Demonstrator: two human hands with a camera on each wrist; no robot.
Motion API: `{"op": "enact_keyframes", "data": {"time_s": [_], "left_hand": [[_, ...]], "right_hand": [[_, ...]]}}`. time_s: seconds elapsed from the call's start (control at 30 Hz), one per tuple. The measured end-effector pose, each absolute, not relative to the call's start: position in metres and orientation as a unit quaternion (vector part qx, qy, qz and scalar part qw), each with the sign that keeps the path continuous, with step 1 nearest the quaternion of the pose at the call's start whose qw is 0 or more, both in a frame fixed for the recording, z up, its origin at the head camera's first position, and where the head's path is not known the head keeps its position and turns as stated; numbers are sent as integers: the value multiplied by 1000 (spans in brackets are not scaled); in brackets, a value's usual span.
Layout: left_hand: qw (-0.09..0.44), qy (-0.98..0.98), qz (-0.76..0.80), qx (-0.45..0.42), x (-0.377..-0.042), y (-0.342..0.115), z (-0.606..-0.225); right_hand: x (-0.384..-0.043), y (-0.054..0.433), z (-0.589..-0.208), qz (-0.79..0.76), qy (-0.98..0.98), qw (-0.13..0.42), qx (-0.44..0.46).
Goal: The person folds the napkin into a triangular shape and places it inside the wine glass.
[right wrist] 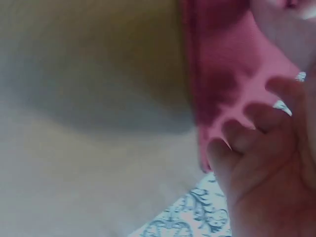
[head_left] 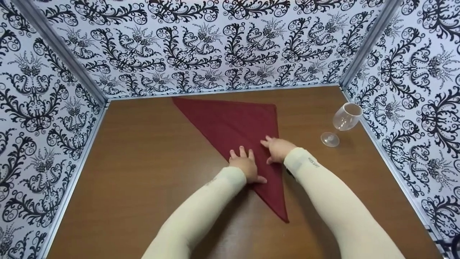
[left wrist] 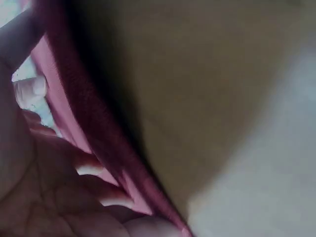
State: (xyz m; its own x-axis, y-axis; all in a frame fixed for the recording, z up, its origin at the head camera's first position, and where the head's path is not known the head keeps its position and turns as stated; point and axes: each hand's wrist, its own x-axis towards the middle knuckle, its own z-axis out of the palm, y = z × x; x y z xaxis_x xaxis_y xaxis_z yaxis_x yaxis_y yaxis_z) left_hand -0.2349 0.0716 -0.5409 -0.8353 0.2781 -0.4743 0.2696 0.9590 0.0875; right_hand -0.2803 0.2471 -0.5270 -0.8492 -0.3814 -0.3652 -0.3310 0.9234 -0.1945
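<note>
A dark red cloth napkin (head_left: 233, 122), folded into a triangle, lies flat on the wooden table. My left hand (head_left: 245, 167) rests on its long slanting edge with the fingers spread and the thumb out to the right. Just right of it, my right hand (head_left: 281, 149) touches the napkin near its right edge, fingers extended. In the left wrist view the palm of the left hand (left wrist: 54, 192) faces the napkin's edge (left wrist: 94, 108). The right wrist view has the right hand's fingers (right wrist: 242, 136) relaxed over the red cloth (right wrist: 227, 59).
An upright clear wine glass (head_left: 346, 118) stands on the table at the right, beyond my right hand. Bare wooden tabletop (head_left: 143, 162) spreads left of the napkin. Patterned black-and-white panels (head_left: 208, 46) enclose the table at the back and sides.
</note>
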Motion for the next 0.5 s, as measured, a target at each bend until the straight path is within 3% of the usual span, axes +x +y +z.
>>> {"op": "enact_keyframes", "data": {"time_s": [0.5], "left_hand": [[260,953,19,156,-244,60,-545]], "right_hand": [[-275,245,-532,-52,956,234,-172]]}}
